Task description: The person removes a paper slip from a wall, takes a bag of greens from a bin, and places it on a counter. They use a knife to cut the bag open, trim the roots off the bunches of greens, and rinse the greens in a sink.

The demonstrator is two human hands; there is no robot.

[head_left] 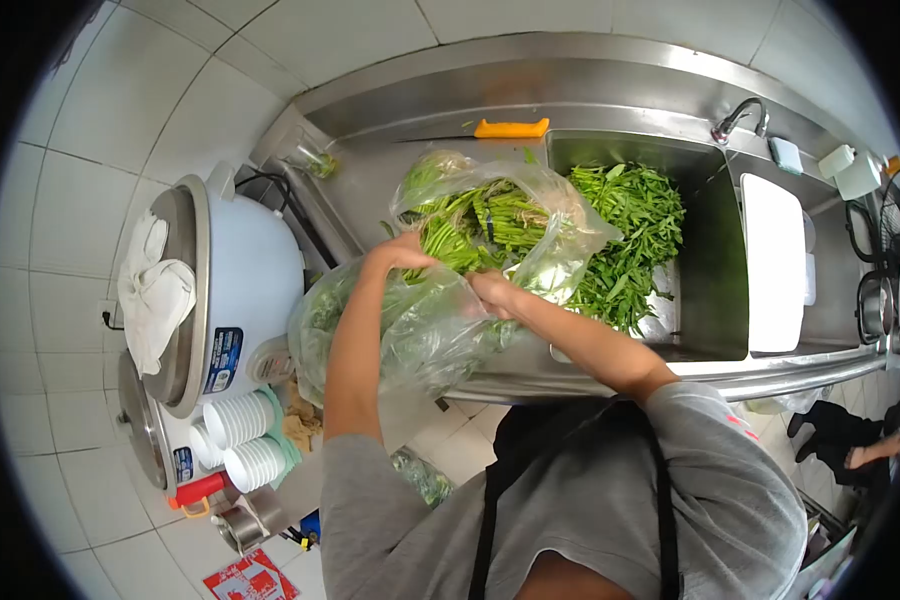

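Note:
A large clear plastic bag (410, 325) of leafy greens lies over the front edge of the steel counter, its mouth spread open. Bundled green stems with pale roots (510, 218) show in the opening, one bunch bound with a dark band. My left hand (407, 252) is closed on the bag's rim at the left, close against the stems; its fingertips are partly hidden. On the nearer side, my right hand (492, 293) grips the gathered plastic. Loose leafy greens (625, 240) are heaped in the sink just right of the bag.
A yellow-handled knife (511, 129) lies behind the bag. The sink (710, 290) has a faucet (742, 118) at its back and a white board (773, 262) on its right. Left stand a large cooker (255, 270) and stacked white cups (240, 420). Another person (850, 445) is at far right.

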